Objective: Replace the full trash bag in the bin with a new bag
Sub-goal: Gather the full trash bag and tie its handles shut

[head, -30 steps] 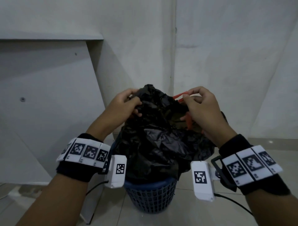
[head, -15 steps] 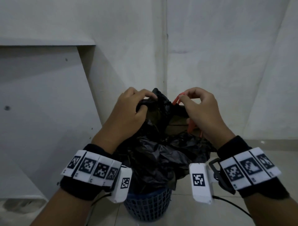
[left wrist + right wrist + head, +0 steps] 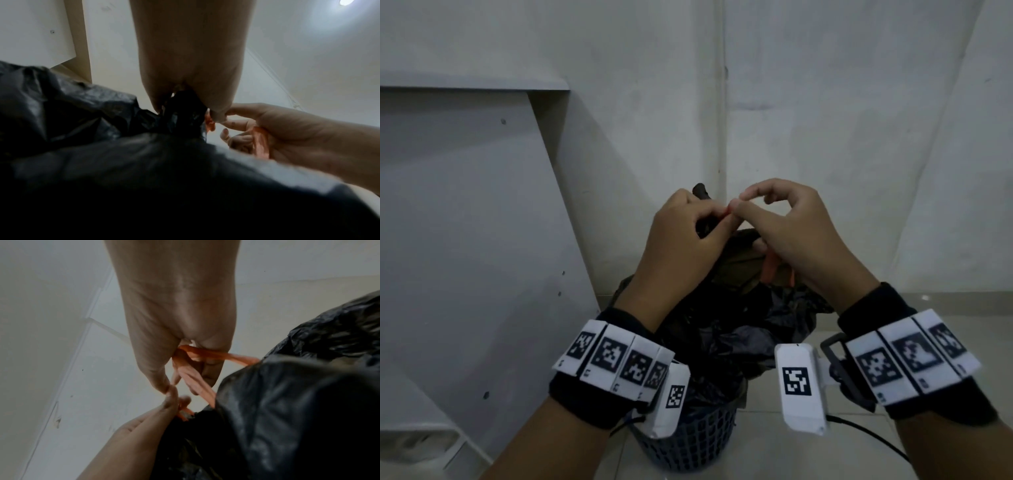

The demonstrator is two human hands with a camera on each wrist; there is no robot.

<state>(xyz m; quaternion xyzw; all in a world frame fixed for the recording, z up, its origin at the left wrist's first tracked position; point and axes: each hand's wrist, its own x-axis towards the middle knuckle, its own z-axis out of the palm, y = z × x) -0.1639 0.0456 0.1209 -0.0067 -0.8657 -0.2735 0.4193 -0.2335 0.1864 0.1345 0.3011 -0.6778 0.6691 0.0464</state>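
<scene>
1. Leftmost, a white board [image 3: 465, 222] leans against the wall [image 3: 825, 120].
2. Next, the left hand [image 3: 681, 246] is clenched around the gathered neck of the black trash bag [image 3: 726, 329], its fingertips touching those of the other hand.
3. Centrally, the bag bulges out of the blue mesh bin [image 3: 688, 442], which stands on the tiled floor [image 3: 756, 459].
4. Further right, the right hand [image 3: 798, 236] pinches the orange drawstring [image 3: 207, 355] between thumb and forefinger, with the string looped through its curled fingers and running back into the bag.
</scene>
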